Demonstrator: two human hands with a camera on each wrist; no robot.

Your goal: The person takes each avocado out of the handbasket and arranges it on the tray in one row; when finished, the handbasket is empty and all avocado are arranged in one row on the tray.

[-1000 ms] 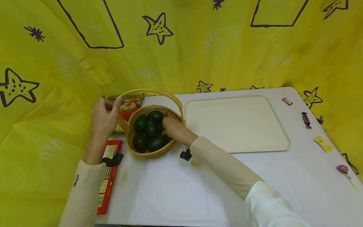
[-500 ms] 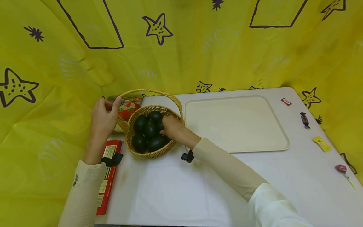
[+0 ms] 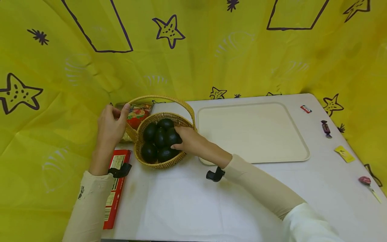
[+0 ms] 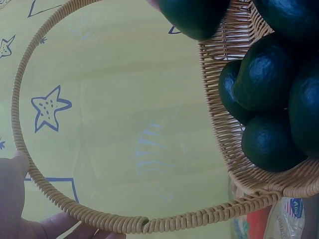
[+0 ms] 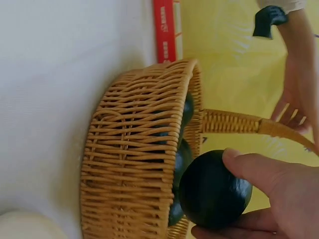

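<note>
White table [image 3: 187, 205], yellow star-print backdrop [image 3: 193, 50] all round. Cream tray [image 3: 254, 132] far right. Left hand [image 3: 110, 126] grips wicker basket [image 3: 157, 164] handle, right hand [image 3: 188, 141] grips dark avocado [image 3: 172, 137].

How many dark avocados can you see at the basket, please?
5: one avocado gripped by the right hand above the basket, four more inside; others may be hidden.

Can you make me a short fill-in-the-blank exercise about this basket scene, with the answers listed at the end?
1. The right hand holds a dark green ____ just above the wicker basket.
2. The left hand grips the basket's ____.
3. Right of the basket lies a cream ____ with nothing on it.
4. A red box lies under the ____ forearm.

Answers: avocado; handle; tray; left
</note>
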